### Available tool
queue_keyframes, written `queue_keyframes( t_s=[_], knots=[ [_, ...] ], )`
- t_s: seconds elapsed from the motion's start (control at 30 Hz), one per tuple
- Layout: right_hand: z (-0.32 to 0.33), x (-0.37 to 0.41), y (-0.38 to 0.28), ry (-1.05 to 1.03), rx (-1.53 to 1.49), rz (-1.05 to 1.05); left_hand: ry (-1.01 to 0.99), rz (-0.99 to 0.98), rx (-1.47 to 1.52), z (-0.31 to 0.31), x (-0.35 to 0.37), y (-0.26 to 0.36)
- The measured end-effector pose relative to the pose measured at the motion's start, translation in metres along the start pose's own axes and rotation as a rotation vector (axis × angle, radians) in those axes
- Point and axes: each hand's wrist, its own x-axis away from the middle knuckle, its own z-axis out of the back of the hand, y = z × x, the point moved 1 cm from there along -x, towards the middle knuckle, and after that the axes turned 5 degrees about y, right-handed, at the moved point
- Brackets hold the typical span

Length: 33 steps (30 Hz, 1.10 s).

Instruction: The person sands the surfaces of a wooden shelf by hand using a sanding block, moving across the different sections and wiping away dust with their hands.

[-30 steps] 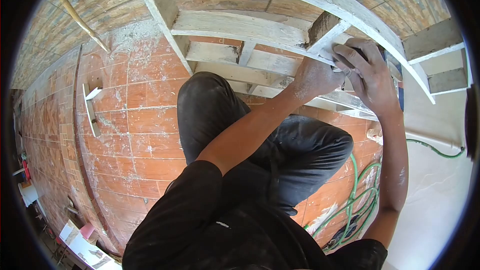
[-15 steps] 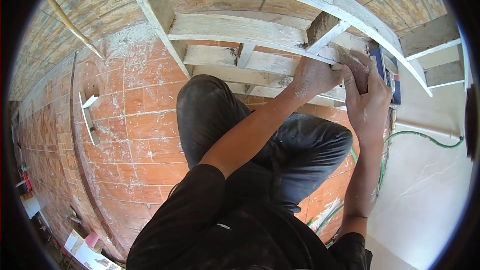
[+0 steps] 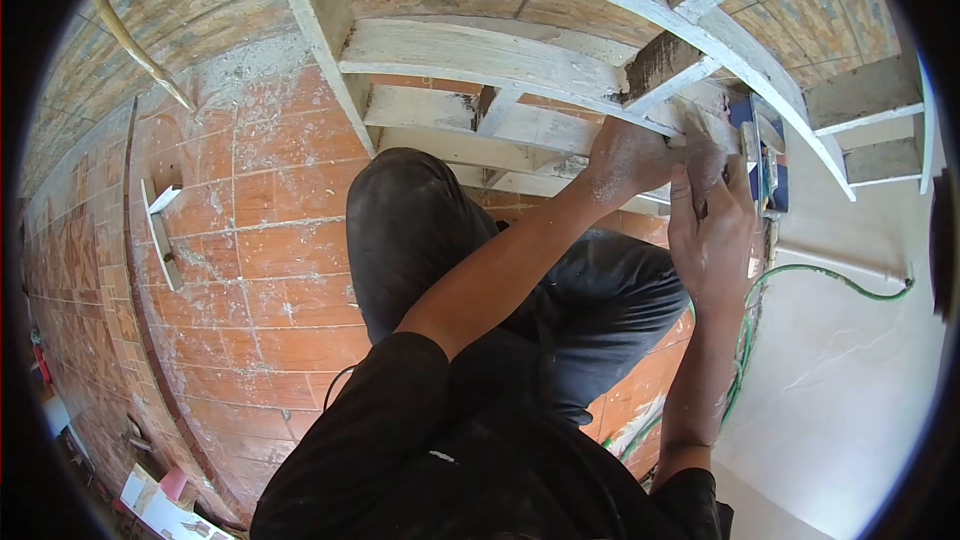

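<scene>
Both my hands meet at the right part of a white-painted wooden frame with several crosspieces. Between them is a dusty, brownish flat piece that looks like sandpaper. My right hand is closed around its lower end, thumb toward the left hand. My left hand, whitened with dust, reaches in from the left just under a board, its fingertips closed at the piece's left edge. The left fingers are partly hidden.
A dark blue box with small items stands behind my right hand. A green hose runs along the white wall at right. On the dusty orange tiles lies a white wooden offcut. A stick leans at upper left.
My right hand and the brownish piece have shifted left and slightly down, closer to my left hand. The right fingers are more tucked in. The view has moved slightly.
</scene>
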Motion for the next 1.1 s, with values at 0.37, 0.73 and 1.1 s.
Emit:
queue_keyframes(
  t_s=[0.37, 0.73, 1.1],
  knots=[
    [-0.008, -0.01, -0.004, 0.093, -0.262, -0.294, -0.009, 0.172, -0.099, -0.001, 0.003, 0.007],
    [-0.015, -0.005, -0.015, 0.139, -0.383, -0.167, -0.241, 0.1, -0.22, 0.003, 0.006, 0.009],
    [-0.027, -0.001, -0.026, 0.222, -0.328, -0.014, -0.082, 0.22, 0.035, -0.022, 0.017, -0.054]
  ],
)
